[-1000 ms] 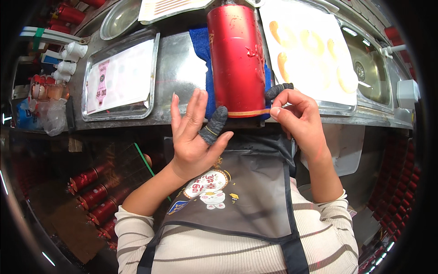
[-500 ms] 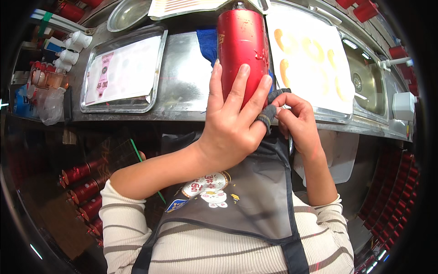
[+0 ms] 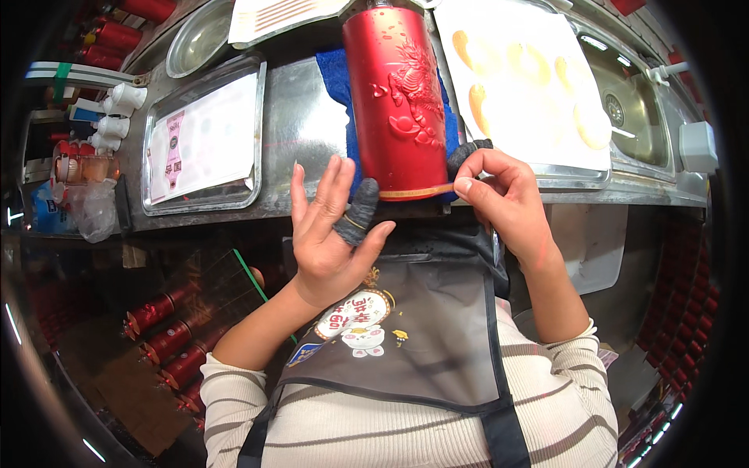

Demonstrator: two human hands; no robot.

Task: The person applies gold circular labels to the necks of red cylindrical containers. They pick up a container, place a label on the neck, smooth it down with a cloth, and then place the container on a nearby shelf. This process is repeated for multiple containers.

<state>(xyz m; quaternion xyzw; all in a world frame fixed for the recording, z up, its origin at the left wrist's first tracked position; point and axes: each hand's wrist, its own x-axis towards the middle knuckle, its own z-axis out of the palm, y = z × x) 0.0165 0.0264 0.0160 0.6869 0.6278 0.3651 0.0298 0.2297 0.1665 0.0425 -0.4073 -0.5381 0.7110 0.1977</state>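
A glossy red cylindrical bottle [image 3: 382,70] with a raised dragon-like relief lies on a blue cloth [image 3: 334,82], its base toward me. Along the base edge runs a thin gold-coloured strip [image 3: 417,192]. My right hand [image 3: 511,199] pinches the strip's right end between thumb and finger, beside the bottle. Just left of the base, my left hand [image 3: 328,249] is held palm up with fingers spread, apart from the bottle and holding nothing. One finger on each hand wears a dark wrap.
A metal tray [image 3: 204,204] with a printed sheet stands left. To the right, a white sheet [image 3: 530,101] bears curved gold pieces; beyond it is a sink [image 3: 636,117]. Several red bottles [image 3: 168,343] sit below at left. A metal bowl [image 3: 201,39] stands at the back.
My left hand has come off the bottle, moved left and turned palm up. The bottle has turned, bringing its relief into view. The gold strip now shows along its base.
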